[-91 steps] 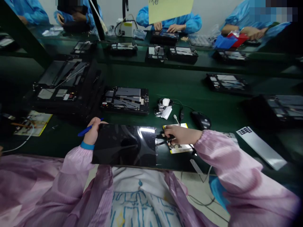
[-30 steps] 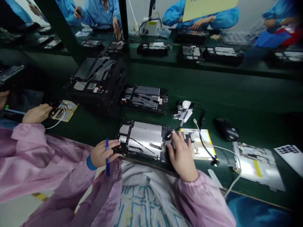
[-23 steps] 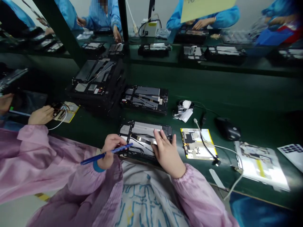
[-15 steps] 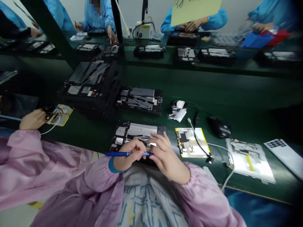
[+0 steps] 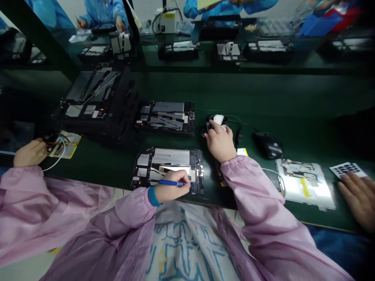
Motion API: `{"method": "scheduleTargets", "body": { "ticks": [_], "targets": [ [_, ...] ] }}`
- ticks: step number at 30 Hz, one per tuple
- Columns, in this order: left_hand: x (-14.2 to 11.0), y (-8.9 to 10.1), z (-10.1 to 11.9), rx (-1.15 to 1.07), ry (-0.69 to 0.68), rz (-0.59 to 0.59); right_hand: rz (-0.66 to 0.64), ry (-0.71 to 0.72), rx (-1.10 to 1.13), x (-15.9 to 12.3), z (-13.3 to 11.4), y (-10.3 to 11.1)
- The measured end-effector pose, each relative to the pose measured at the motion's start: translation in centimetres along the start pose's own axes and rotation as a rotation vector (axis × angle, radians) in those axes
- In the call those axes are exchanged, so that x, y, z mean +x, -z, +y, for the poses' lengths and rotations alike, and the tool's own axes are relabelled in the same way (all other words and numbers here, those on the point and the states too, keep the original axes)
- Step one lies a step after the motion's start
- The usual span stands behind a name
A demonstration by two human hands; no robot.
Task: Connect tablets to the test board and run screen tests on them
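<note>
My left hand (image 5: 172,190) is closed around a blue pen (image 5: 169,182), its tip end pointing right, over the lower edge of an opened tablet (image 5: 171,157). The tablet lies flat, with silver battery packs and dark flat cables exposed. My right hand (image 5: 220,141) reaches forward, fingers spread over a small coiled cable bundle with a white piece (image 5: 218,119) on it. My fingers cover most of that bundle, so whether they touch it is hard to see. A yellow-edged panel (image 5: 242,151) is mostly hidden beneath my right sleeve.
Another opened tablet stack (image 5: 165,117) lies ahead, with a taller stack (image 5: 92,89) to its left. A black mouse (image 5: 268,145) and a silver panel (image 5: 306,185) are on the right. A co-worker's hand (image 5: 359,197) rests at far right; another (image 5: 31,152) works at left.
My right hand has left the pen and moved forward and right to the cable bundle. My left hand, with the pen, has shifted right and lower over the tablet. A co-worker's hand appeared at right.
</note>
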State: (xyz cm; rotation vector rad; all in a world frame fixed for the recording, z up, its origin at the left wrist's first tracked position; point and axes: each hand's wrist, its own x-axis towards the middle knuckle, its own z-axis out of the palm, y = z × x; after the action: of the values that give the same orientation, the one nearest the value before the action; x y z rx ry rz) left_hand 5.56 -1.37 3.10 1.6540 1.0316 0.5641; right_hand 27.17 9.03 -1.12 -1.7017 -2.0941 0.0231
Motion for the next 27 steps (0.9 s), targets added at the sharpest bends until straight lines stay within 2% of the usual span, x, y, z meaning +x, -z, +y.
{"method": "scheduleTargets", "body": {
  "ticks": [3,6,9,11,13,18,23,25,27],
  "targets": [
    [0.1,0.1,0.1,0.059,-0.023,-0.012,0.029,0.014,0.025,-0.7,-0.6,1.1],
    [-0.2,0.2,0.0,0.027,-0.048,-0.025,0.038,0.08,0.246,-2.5,-1.9,2.9],
    [-0.8,0.4,-0.6,-0.176,-0.133,0.119,-0.105,0.188,0.546,-5.4,-4.0,4.4],
    [-1.3,0.6,-0.9,-0.327,-0.19,0.225,-0.186,0.188,0.647,-7.2,-5.3,5.0],
    [-1.6,1.0,-1.2,-0.415,-0.205,0.262,-0.212,0.162,0.688,-8.5,-6.2,5.2],
    [-1.7,1.4,-1.4,-0.465,-0.157,0.196,-0.206,0.191,0.697,-9.1,-7.5,5.2],
    [-1.8,1.3,-1.6,-0.44,-0.141,0.08,-0.295,0.247,0.747,-8.9,-9.6,5.5],
    [-2.3,2.2,-1.7,-0.418,-0.122,0.025,-0.315,0.241,0.737,-9.2,-10.0,5.5],
    [-3.1,4.0,-1.9,-0.39,-0.098,0.071,-0.257,0.183,0.636,-9.8,-9.6,5.2]
  ]
}}
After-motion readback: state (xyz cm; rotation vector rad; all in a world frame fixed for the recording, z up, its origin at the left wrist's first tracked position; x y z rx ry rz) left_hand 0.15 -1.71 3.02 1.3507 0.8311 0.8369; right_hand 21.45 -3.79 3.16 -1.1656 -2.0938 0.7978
